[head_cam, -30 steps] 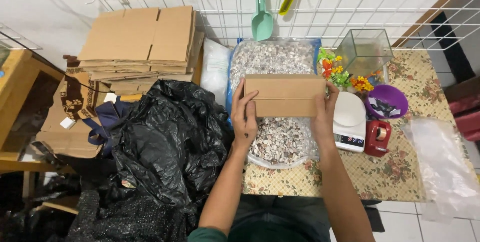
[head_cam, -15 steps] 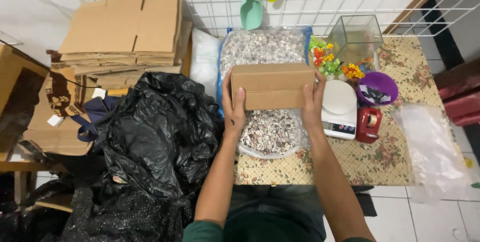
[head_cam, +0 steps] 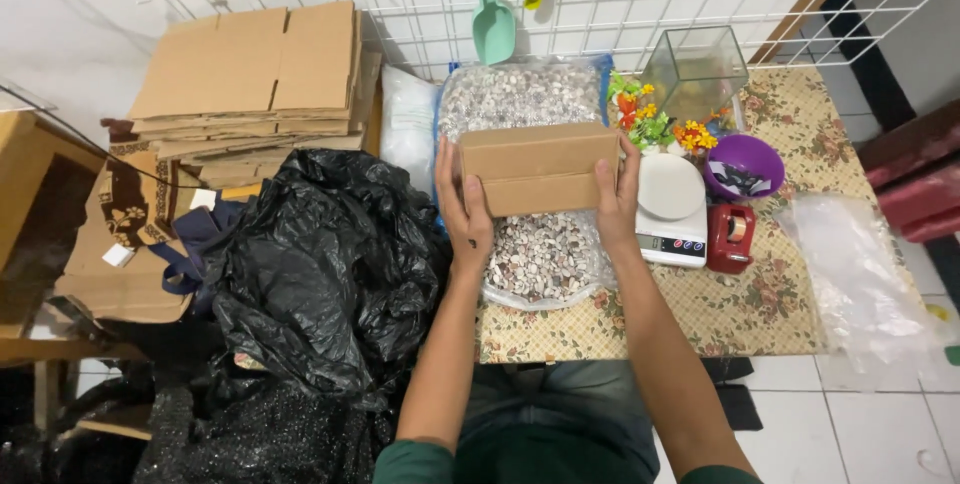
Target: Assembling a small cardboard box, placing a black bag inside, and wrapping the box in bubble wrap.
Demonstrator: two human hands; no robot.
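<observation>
Just above the centre of the frame, a small brown cardboard box (head_cam: 538, 168) is being held between both hands over a large clear bag of mixed pebbles (head_cam: 530, 184). The left hand (head_cam: 463, 206) is pressing flat against the box's left end and the right hand (head_cam: 617, 194) against its right end, so the hands are clamped on it from opposite sides, fingers reaching up over the top edge. The box is looking folded and closed on the faces that are showing; whether anything is inside, or whether it is sealed with tape, cannot be told, so the work seems to be sitting somewhere in the middle of packing.

Right of the box, a white kitchen scale (head_cam: 670, 206) is standing with a red tape dispenser (head_cam: 731, 237) just beside it, and a purple bowl (head_cam: 743, 166) and a glass tank (head_cam: 695, 70) are sitting further up. A mint scoop (head_cam: 493, 19) is hanging on the wire grid at the top. In the upper left, flat cardboard sheets (head_cam: 252, 74) are lying stacked, and a black plastic bag (head_cam: 320, 264) is filling the lower left. The box is hiding much of the pebble bag, and the table's (head_cam: 760, 294) right side is partly covered by clear plastic.
</observation>
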